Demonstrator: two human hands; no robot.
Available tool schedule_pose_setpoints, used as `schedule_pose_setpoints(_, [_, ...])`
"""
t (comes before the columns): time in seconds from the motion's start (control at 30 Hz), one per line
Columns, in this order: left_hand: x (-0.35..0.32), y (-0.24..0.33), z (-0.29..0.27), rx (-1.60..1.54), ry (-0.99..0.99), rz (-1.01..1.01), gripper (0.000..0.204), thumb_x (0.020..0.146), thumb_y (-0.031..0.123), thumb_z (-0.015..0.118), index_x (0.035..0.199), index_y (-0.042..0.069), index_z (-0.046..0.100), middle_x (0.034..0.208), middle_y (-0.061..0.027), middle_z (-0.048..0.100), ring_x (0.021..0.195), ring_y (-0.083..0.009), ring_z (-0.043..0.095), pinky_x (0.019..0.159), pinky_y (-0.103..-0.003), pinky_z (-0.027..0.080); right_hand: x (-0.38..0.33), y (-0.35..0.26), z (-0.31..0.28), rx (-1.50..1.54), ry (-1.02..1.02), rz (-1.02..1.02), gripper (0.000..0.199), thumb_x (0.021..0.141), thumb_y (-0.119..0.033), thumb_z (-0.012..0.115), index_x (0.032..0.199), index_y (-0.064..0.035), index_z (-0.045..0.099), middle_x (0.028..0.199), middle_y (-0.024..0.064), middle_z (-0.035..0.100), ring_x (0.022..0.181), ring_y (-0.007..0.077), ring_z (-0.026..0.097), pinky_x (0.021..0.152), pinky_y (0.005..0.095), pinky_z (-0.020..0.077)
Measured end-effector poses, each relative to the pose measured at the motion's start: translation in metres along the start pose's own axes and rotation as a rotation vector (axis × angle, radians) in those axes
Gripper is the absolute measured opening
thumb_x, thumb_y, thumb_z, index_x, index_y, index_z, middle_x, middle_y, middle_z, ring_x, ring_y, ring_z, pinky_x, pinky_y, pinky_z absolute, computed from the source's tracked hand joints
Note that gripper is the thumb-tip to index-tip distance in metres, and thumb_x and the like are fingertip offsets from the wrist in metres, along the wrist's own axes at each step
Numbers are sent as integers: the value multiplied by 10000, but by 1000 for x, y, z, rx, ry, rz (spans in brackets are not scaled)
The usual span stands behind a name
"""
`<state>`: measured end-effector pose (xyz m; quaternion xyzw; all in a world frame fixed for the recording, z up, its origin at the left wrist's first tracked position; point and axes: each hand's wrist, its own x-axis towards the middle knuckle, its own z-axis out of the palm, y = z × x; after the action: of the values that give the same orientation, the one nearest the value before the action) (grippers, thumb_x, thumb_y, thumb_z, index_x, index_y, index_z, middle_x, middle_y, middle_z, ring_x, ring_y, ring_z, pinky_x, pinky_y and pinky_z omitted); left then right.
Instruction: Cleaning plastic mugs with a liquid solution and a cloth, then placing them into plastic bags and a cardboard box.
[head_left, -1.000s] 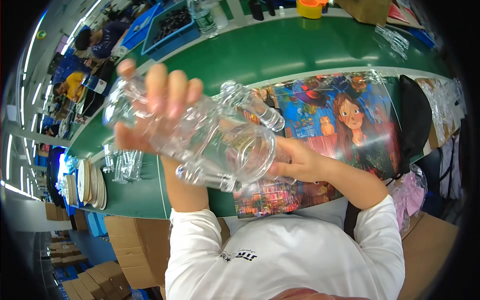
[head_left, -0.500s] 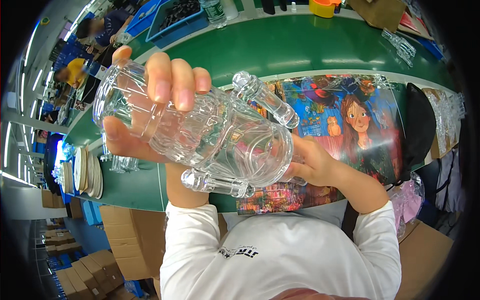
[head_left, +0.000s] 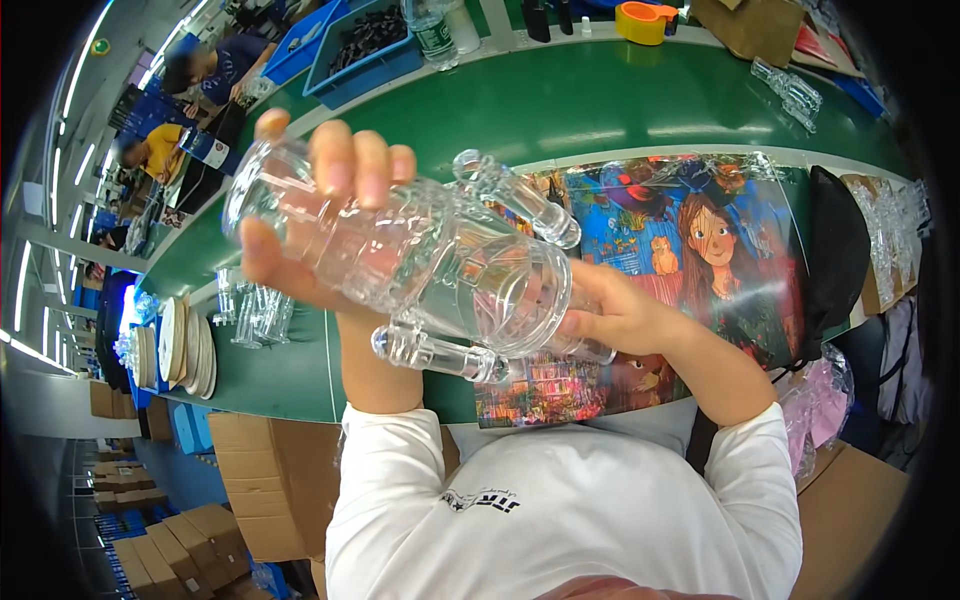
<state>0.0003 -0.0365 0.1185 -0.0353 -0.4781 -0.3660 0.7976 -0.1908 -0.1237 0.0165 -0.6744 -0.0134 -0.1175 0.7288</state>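
White shirt (head_left: 610, 500): here's dark lettering (head_left: 485, 501), bold and slanting, across the chest!
Clear bottle (head_left: 418, 10): green label (head_left: 434, 36) showing, its print too small to read.

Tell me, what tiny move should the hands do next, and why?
Perhaps lower the clear plastic piece slowly: it's held slantwise above the green tabletop, with knobbed side parts sticking out. The left hand grips one end and the right hand holds the other, so both ends seem supported.
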Motion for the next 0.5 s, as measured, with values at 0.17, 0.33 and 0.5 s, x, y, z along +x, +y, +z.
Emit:
schedule_pose_setpoints(0.17, [-2, 30, 27, 275, -114, 204, 589, 806, 361, 554, 1256, 68, 313, 877, -101, 505, 782, -222, 515, 812, -417, 406, 7, -7, -21, -115, 359, -262, 342, 882, -235, 534, 1128, -6, 473, 1073, 95, 558, 1009, 176, 527, 845, 311, 413])
schedule_pose_setpoints(0.33, [25, 26, 10, 1256, -36, 361, 632, 701, 248, 709, 1180, 29, 359, 880, -105, 557, 783, -241, 556, 791, -384, 446, 4, -20, -29, -505, 552, -195, 186, 852, -102, 510, 1027, -42, 532, 1041, 95, 559, 1008, 237, 531, 859, 350, 408])
schedule_pose_setpoints(0.5, [75, -26, -76, 2165, -417, -205, 555, 679, 247, 747, 1083, 56, 420, 922, -132, 611, 842, -324, 603, 724, -387, 473, 9, -14, -34, -1033, 361, -145, 259, 779, 0, 503, 1016, -86, 562, 1104, 106, 539, 1073, 287, 502, 904, 379, 393])
